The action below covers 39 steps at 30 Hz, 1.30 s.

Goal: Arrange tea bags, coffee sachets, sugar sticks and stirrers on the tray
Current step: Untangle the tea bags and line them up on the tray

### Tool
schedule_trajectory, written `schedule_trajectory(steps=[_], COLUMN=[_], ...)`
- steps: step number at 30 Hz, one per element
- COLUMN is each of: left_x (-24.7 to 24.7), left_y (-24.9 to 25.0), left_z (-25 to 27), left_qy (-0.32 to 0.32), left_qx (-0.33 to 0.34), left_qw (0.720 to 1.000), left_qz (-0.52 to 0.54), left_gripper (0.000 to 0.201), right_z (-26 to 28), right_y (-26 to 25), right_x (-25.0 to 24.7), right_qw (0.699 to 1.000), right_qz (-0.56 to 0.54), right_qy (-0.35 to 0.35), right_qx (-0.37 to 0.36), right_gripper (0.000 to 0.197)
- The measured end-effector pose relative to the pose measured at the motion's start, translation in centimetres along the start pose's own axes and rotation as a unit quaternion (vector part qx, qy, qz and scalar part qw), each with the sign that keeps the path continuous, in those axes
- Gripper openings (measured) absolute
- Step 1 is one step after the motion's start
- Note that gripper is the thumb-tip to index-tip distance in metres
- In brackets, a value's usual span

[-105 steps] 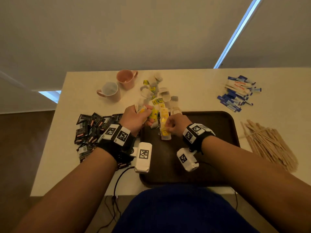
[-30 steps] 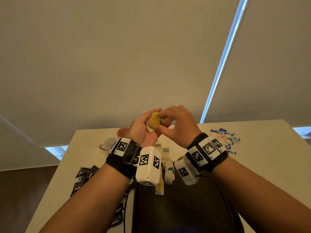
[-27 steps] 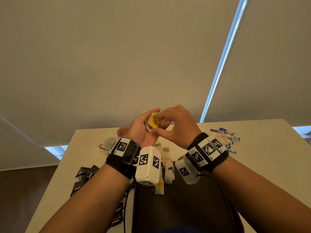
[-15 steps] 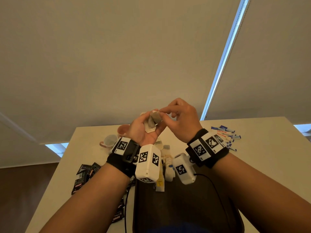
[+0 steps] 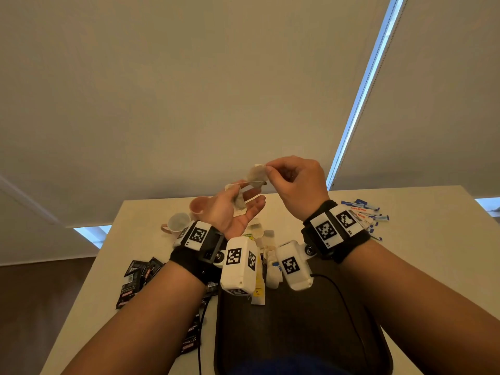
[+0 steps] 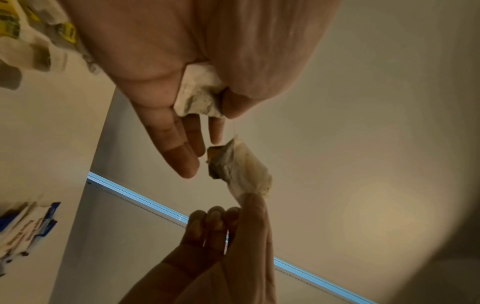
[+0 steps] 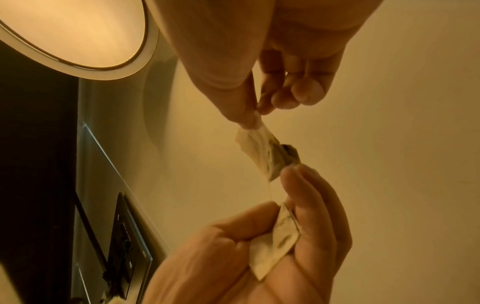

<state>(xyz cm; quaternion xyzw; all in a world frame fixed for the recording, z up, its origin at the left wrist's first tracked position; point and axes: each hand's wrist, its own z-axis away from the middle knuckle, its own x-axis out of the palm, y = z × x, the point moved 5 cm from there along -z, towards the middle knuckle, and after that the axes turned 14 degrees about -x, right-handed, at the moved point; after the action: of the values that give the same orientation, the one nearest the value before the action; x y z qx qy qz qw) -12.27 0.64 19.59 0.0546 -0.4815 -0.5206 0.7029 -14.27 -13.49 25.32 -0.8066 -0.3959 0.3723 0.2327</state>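
Both hands are raised above the table. My left hand lies palm up, its thumb pressing a pale tea bag against the fingers. My right hand pinches a second tea bag by its corner, just up and right of the left hand. A thin string runs between the two bags. The left wrist view shows the left-hand bag and the other bag held from below by fingertips. A dark brown tray lies beneath, with a few tea bags at its far left edge.
Black coffee sachets lie left of the tray. More tea bags are heaped beyond it. Blue and white sugar sticks sit at the back right. Two mugs stand at the back left. A cable crosses the tray.
The hands have drawn apart. My right hand has pulled one tea bag up and to the right, away from the one in my left palm, and the string now shows between them.
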Motion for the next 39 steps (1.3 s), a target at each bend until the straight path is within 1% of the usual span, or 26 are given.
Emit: schedule_trajectory(steps=[3, 5, 8, 10, 12, 14, 16, 20, 22, 24, 27, 32, 34, 36, 38, 39], left_x=[-0.3, -0.6, -1.3, -1.9, -2.3, -2.8, -3.0, -3.6, -4.0, -4.4, -4.8, -5.5, -6.1, -6.8, -7.4, -7.6], left_y=[-0.3, -0.6, -0.8, -1.1, -1.4, -1.7, -1.8, -1.2, -0.5, 0.4, 1.3, 1.8, 1.5, 1.0, 0.4, -0.1], left_z=[-0.1, -0.3, -0.6, -0.7, -0.7, -0.8, -0.8, -1.3, -1.7, -2.0, -1.9, -1.8, -2.0, -2.1, -2.1, -2.1], left_qy=[0.009, 0.012, 0.033, 0.043, 0.033, 0.036, 0.038, 0.054, 0.065, 0.071, 0.073, 0.070, 0.078, 0.093, 0.108, 0.112], left_qx=[-0.016, -0.027, -0.024, -0.021, -0.033, -0.049, -0.066, -0.066, -0.052, -0.026, 0.003, 0.013, 0.005, -0.001, -0.009, -0.017], left_qw=[1.000, 0.999, 0.998, 0.995, 0.993, 0.991, 0.991, 0.996, 0.997, 0.997, 0.996, 0.992, 0.990, 0.985, 0.977, 0.974], left_qz=[-0.008, -0.013, -0.047, -0.086, -0.109, -0.120, -0.109, -0.025, 0.006, -0.008, -0.048, -0.101, -0.121, -0.148, -0.181, -0.194], left_gripper=[0.028, 0.027, 0.025, 0.021, 0.019, 0.017, 0.016, 0.022, 0.026, 0.025, 0.020, 0.013, 0.012, 0.013, 0.014, 0.014], right_z=[0.0, 0.2, 0.5, 0.8, 0.9, 1.0, 1.1, 1.5, 2.1, 2.6, 3.4, 4.6, 5.5, 6.9, 8.7, 9.7], right_y=[0.0, 0.1, 0.5, 0.9, 1.3, 1.6, 1.9, 2.6, 3.2, 3.9, 4.7, 6.4, 7.5, 8.5, 9.6, 10.2], right_x=[0.1, 0.4, 0.8, 1.1, 1.1, 0.9, 0.8, 1.1, 1.6, 2.0, 2.6, 3.6, 4.6, 5.9, 7.2, 7.8], right_qw=[0.993, 0.976, 0.943, 0.922, 0.904, 0.885, 0.876, 0.881, 0.890, 0.909, 0.941, 0.968, 0.966, 0.953, 0.931, 0.915], right_qz=[-0.112, -0.202, -0.299, -0.341, -0.369, -0.394, -0.401, -0.381, -0.358, -0.313, -0.218, -0.075, 0.001, 0.056, 0.096, 0.113], right_qy=[0.002, 0.008, 0.037, 0.058, 0.076, 0.083, 0.077, 0.067, 0.040, -0.001, -0.069, -0.154, -0.200, -0.249, -0.304, -0.337], right_qx=[0.047, 0.086, 0.143, 0.176, 0.203, 0.234, 0.257, 0.273, 0.280, 0.276, 0.248, 0.185, 0.165, 0.161, 0.179, 0.189], right_gripper=[0.009, 0.011, 0.012, 0.012, 0.012, 0.015, 0.018, 0.004, 0.010, 0.016, 0.017, 0.015, 0.019, 0.033, 0.043, 0.042])
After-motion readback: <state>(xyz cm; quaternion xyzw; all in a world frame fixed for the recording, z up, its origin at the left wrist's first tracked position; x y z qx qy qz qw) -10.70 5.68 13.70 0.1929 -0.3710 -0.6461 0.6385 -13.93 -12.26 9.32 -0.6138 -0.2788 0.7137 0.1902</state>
